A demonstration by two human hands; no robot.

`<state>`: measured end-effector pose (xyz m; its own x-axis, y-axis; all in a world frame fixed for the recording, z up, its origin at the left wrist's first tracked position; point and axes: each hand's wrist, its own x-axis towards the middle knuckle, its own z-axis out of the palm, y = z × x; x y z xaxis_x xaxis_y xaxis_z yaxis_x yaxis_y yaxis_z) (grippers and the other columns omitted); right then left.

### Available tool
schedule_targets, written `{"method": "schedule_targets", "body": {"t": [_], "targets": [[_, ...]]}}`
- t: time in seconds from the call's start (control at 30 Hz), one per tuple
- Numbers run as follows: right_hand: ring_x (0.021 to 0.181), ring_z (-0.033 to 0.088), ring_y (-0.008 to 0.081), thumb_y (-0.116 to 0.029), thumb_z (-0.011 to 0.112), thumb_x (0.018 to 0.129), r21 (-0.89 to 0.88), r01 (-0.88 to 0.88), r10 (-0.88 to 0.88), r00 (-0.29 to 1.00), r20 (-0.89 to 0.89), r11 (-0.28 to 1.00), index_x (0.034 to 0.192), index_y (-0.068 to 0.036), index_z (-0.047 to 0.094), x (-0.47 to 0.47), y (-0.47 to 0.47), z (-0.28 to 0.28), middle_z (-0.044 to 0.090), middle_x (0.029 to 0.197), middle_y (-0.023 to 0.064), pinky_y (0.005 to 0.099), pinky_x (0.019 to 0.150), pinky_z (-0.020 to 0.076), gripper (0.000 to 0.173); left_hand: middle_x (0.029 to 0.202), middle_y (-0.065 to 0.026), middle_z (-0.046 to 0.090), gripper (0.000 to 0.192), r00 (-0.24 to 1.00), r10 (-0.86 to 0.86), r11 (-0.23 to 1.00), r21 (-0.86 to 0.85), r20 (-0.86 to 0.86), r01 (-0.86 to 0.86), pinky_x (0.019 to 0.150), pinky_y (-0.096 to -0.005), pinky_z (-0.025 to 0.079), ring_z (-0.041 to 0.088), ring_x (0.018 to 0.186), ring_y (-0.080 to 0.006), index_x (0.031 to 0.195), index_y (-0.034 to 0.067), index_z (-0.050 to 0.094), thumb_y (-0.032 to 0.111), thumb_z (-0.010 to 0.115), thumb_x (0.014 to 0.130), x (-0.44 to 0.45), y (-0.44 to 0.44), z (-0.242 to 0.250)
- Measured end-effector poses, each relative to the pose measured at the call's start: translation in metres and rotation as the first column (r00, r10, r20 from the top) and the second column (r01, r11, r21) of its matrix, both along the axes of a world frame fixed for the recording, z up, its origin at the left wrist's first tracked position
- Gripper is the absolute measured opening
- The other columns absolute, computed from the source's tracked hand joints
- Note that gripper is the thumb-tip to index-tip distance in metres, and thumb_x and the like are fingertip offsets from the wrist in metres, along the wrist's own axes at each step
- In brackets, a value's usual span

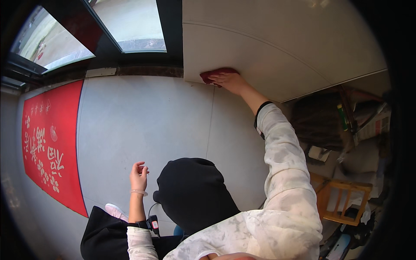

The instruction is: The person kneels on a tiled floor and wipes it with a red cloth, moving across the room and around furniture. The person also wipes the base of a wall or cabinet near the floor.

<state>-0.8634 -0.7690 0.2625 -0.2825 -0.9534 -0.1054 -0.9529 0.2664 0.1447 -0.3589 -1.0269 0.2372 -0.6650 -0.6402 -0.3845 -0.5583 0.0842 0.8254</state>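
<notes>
My right hand (231, 83) lies over a dark red cloth (224, 71) and presses it against the pale tiled wall (260, 55). The cloth is low down, close to where wall and floor meet. Some of its folds are hidden under my fingers. My left hand (139, 177) hangs in the air beside my bent knee in black trousers (191, 188). Its fingers are loosely curled and slightly apart, with nothing in them. A pale bangle (139, 192) circles that wrist, and a small black device (153, 225) with a cable sits on the forearm.
Grey floor tiles (146, 123) spread before me. A red doormat (53, 146) with pale lettering lies at left. Dark-framed glass doors (136, 26) stand beyond a stone threshold (149, 71). At right are a wooden chair (344, 201) and clutter. A pink shoe (116, 212) shows at lower left.
</notes>
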Motion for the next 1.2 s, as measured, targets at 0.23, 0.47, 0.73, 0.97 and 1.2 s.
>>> {"method": "schedule_targets", "body": {"t": [0.23,0.47,0.73,0.97,1.2], "targets": [[0.142,0.036,0.013,-0.032,0.074,0.072,-0.384,-0.252,-0.076,0.743,-0.665,0.888,0.141,-0.024,0.051,0.001,0.036,0.299,0.037,0.156,-0.0074,0.0335,0.108,0.0375,0.073,0.086,-0.0093,0.067,0.021,0.99,-0.134,0.983,-0.13,-0.048,0.127,0.07,-0.0305,0.056,0.069,0.075,-0.0174,0.111,0.001,0.06,0.003,0.063,0.09,-0.034,0.009,0.018],[0.144,0.03,0.0349,-0.015,0.065,0.073,-0.758,-0.304,-0.581,0.5,-0.642,0.577,0.14,-0.008,0.049,0.029,0.073,0.518,0.034,0.156,0.0159,0.0494,0.114,0.027,0.07,0.084,-0.0092,0.068,0.021,0.975,-0.108,0.994,-0.03,-0.195,0.104,0.068,-0.03,0.056,0.069,0.074,-0.0174,0.111,0.001,0.06,0.002,0.063,0.09,-0.053,0.007,0.028],[0.143,0.033,0.0216,-0.021,0.067,0.079,-0.726,-0.302,-0.396,0.678,-0.619,0.618,0.141,-0.019,0.052,0.027,-0.036,0.405,0.037,0.156,0.0,0.0429,0.108,0.035,0.064,0.086,-0.0098,0.069,0.02,0.978,-0.087,0.996,-0.016,-0.188,0.086,0.069,-0.0291,0.056,0.07,0.074,-0.0168,0.111,0.001,0.06,0.003,0.062,0.091,-0.041,0.011,0.032],[0.148,0.022,0.0164,-0.024,0.064,0.086,-0.105,-0.215,0.131,0.845,-0.518,0.971,0.149,-0.019,0.04,0.025,-0.052,0.202,0.021,0.163,-0.005,0.0341,0.117,0.0273,0.068,0.086,-0.0092,0.069,0.02,0.99,-0.058,0.998,-0.018,-0.127,0.057,0.069,-0.0293,0.056,0.07,0.075,-0.0167,0.111,0.002,0.061,0.005,0.062,0.092,-0.014,0.007,0.029],[0.146,0.029,0.0129,-0.012,0.055,0.089,-0.058,-0.213,0.192,0.948,-0.254,0.975,0.15,-0.017,0.038,0.009,-0.006,0.136,0.029,0.16,-0.0039,0.0328,0.118,0.0279,0.063,0.086,-0.0083,0.069,0.02,0.998,0.021,1.0,0.003,-0.057,-0.021,0.07,-0.0286,0.056,0.069,0.075,-0.0161,0.111,0.001,0.06,0.004,0.062,0.092,-0.011,-0.006,0.027]]}}
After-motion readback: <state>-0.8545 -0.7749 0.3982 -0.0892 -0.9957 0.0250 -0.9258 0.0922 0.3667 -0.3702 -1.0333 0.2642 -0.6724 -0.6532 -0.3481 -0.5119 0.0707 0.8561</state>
